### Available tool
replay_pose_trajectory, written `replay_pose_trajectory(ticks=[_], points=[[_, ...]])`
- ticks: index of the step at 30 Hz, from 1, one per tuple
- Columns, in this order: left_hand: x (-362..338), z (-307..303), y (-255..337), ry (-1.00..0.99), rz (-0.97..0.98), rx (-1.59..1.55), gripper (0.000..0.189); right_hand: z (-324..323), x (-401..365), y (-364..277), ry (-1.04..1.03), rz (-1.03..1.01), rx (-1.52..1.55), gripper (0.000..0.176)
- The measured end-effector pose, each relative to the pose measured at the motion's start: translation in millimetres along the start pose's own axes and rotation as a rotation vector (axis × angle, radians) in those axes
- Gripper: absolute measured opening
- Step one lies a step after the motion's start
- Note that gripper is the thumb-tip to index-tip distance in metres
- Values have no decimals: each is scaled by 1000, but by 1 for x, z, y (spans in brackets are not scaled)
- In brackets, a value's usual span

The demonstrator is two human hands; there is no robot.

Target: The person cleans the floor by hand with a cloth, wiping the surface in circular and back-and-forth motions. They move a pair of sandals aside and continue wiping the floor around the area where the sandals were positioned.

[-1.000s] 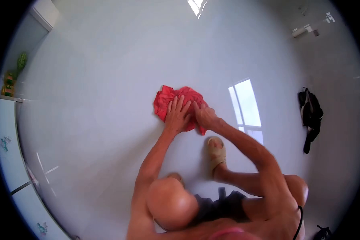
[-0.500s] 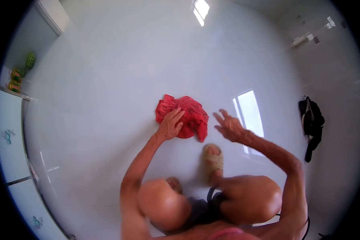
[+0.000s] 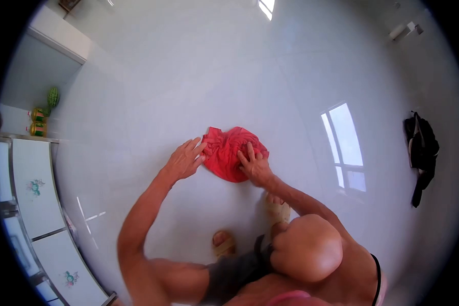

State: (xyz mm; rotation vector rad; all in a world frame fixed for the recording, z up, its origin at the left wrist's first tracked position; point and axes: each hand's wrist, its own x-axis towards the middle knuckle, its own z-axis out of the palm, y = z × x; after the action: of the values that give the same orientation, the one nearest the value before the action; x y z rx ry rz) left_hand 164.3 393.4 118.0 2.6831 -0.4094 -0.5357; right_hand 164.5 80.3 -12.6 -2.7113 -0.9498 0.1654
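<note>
A crumpled red cloth (image 3: pixel 227 158) lies bunched on the shiny pale tiled floor (image 3: pixel 178 92) in front of my feet. My right hand (image 3: pixel 256 167) rests on the cloth's right part, fingers spread over the folds. At the cloth's left edge is my left hand (image 3: pixel 186 159), its fingers stretched out; whether the fingertips touch the fabric is hard to tell. Neither hand grips anything.
My sandalled feet (image 3: pixel 223 244) are just below the cloth. White cabinets (image 3: pixel 33 186) with flower prints line the left, with oil bottles (image 3: pixel 37 122) and a watermelon (image 3: pixel 53 97) above. A black garment or bag (image 3: pixel 421 148) hangs at right.
My right hand has moved left from beside the cloth onto it. My left hand has gone from on top of the cloth to its left edge. The cloth's lower right corner is now tucked in.
</note>
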Motion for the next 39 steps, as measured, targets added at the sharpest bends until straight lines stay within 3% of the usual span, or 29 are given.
replay_pose_trajectory(ticks=[7,10,14,16,19,23,30,36,39], points=[[47,151,51,462,-44,-80,64,-7,-21,20,32,-73,-15,66],[42,184,95,518,-34,-115,67,-15,-50,36,71,-8,80,66],[74,194,168,433,39,-167,68,-38,-108,72,36,190,134,66],[104,197,195,415,106,-270,66,-41,-133,87,112,291,73,65],[141,206,224,353,259,-136,61,-41,-150,113,259,386,93,61],[182,197,207,400,301,-95,55,-33,-111,129,273,428,15,58],[214,149,132,502,77,-15,50,-35,20,123,112,367,49,71],[176,139,71,538,-206,7,53,-17,90,74,138,157,61,60],[142,148,62,567,-360,35,53,-3,95,49,178,0,-77,66]])
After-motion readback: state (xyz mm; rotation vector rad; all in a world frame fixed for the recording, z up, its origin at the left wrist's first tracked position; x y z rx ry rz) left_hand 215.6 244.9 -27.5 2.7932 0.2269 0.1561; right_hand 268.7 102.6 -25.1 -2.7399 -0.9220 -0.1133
